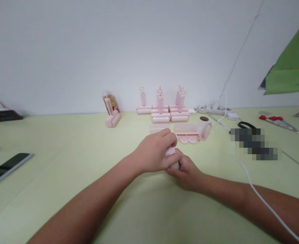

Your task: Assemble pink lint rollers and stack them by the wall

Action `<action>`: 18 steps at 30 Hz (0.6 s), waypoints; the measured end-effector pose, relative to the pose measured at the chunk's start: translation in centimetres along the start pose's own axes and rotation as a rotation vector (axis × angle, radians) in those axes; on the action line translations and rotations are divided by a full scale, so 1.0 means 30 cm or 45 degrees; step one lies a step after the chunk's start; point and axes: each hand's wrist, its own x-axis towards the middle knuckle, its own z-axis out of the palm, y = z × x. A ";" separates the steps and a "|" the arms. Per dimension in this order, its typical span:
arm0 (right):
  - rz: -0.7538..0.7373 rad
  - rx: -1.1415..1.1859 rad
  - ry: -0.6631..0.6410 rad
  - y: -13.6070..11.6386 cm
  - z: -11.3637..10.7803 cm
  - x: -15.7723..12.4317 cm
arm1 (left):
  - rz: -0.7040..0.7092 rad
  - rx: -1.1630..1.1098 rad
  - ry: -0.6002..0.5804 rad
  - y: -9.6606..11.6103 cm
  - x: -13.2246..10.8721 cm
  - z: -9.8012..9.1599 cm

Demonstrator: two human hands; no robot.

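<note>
Both hands meet above the table in front of the pink parts. From above, my left hand (156,150) is closed with curled fingers over a pale pink end piece (170,151). Beneath it, my right hand (190,174) wraps around a white lint roll (176,165), mostly hidden by the fingers. Just behind the hands lie a pink roller cover (186,128), a pink frame (188,135), two round pink discs (184,140) and a pale flat cover (159,127), partly behind my left hand. A white roll (202,126) stands beside a clear pink handle (206,131).
Several pink lint rollers (160,117) stand upright along the wall, another (113,118) to their left. A phone-like device (8,167) lies left. At right are a power strip (215,110), red-handled pliers (279,122), a black strap (246,125) and a white cable (262,200) crossing my right forearm.
</note>
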 end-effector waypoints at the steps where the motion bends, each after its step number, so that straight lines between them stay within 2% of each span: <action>1: -0.008 0.019 0.001 0.002 -0.002 0.000 | -0.005 -0.040 0.004 -0.007 0.007 0.002; 11: -0.004 -0.014 -0.035 -0.013 -0.006 0.014 | -0.028 -0.356 -0.099 -0.088 0.029 -0.007; 18: -0.033 -0.083 -0.064 -0.015 -0.015 0.024 | -0.046 -0.410 -0.209 -0.108 0.033 -0.027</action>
